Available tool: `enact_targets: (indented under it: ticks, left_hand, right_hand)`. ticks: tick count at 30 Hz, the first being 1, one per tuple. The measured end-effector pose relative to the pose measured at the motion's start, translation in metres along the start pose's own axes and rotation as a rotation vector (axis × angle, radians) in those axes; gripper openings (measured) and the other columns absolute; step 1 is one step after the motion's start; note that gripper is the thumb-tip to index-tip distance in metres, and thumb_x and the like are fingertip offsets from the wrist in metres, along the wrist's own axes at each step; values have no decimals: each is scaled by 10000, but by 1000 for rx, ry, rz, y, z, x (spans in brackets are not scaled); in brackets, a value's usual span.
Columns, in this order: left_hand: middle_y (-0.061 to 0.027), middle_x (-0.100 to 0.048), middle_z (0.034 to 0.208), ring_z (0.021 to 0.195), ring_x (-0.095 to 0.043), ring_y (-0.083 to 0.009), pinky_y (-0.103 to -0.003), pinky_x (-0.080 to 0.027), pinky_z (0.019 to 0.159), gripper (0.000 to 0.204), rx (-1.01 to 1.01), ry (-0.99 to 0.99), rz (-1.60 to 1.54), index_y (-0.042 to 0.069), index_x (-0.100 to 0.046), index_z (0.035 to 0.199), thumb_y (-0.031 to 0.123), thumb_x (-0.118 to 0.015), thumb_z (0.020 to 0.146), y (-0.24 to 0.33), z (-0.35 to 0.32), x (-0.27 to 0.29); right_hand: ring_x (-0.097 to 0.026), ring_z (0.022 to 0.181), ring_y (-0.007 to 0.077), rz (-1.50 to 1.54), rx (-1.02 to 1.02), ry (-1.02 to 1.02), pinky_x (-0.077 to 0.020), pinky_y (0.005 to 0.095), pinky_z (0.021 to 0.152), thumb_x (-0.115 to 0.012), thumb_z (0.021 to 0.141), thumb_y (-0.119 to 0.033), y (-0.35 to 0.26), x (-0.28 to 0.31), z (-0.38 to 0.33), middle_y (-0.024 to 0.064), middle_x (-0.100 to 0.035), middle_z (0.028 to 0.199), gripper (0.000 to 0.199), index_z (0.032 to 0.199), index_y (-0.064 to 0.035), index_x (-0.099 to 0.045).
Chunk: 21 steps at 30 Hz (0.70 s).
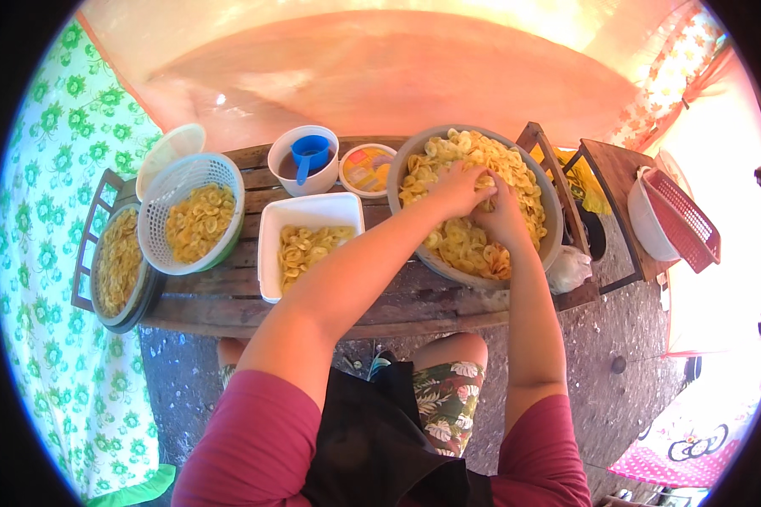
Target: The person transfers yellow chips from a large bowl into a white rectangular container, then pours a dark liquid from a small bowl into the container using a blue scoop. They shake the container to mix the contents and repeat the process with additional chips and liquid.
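Observation:
A big round grey basin (555, 215) at the right of the wooden table is heaped with thin yellow chips (465, 247) that look like banana chips. Both my hands are in the heap, close together near its middle. My left hand (463, 189) reaches across from the left, its fingers curled round some chips. Facing it, my right hand (504, 218) is bent inward and closed on chips too. A few chips show between the two hands; the undersides of the fingers are hidden. Left of the basin, a white rectangular tub (269, 253) holds more chips, partly behind my left forearm.
A white bucket (277, 159) with dark liquid and a blue cup (310, 152) stands at the back, beside a round lidded tub (366, 169). A colander (155, 224) and a grey basin (99, 291) of chips are left. A clear plastic bag (570, 270) lies right; red basket (676, 220) beyond.

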State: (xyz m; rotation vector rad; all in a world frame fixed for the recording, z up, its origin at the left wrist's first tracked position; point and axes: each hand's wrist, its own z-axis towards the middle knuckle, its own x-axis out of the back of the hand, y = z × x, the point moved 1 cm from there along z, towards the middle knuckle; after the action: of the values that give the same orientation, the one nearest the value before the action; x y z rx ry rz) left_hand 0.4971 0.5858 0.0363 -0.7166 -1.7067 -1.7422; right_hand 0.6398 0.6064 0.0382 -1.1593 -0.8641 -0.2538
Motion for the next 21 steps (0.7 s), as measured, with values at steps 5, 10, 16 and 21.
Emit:
enact_targets:
  ticks: [5, 10, 16, 21]
  left_hand:
    - [-209, -349, 1386, 1252, -384, -391, -491, -374, 1000, 616, -35, -34, -78, 131, -395, 1382, 515, -486, 909, 17, 1, 8]
    - [-240, -362, 1364, 1169, -485, -355, -421, -443, 939, 570, -129, -56, -445, 68, -398, 1358, 446, -483, 939, 38, 9, 17]
    - [-231, -433, 1312, 1102, -539, -315, -393, -471, 891, 576, -90, -49, -391, 35, -395, 1342, 442, -481, 945, 47, -6, 37]
    - [-183, -523, 1224, 1031, -560, -245, -364, -488, 833, 548, -79, -1, -486, 28, -405, 1331, 398, -519, 943, 52, -28, 84]
  right_hand:
    - [-441, 1238, 321, 102, 20, 22, -385, 399, 1007, -765, 706, -150, -6, 17, -1, 211, -439, 1320, 768, 1363, -59, -377]
    - [-468, 1216, 265, 332, 100, 70, -376, 374, 993, -719, 742, -106, -16, 39, 1, 176, -515, 1259, 668, 1332, -42, -412]
    - [-504, 1157, 240, 220, 162, 55, -395, 360, 951, -692, 764, -94, -35, 39, -1, 158, -552, 1205, 599, 1302, -33, -437]
    - [-549, 1070, 222, 332, 217, 48, -433, 342, 885, -688, 775, -101, -88, 43, -1, 139, -579, 1127, 531, 1253, -30, -469]
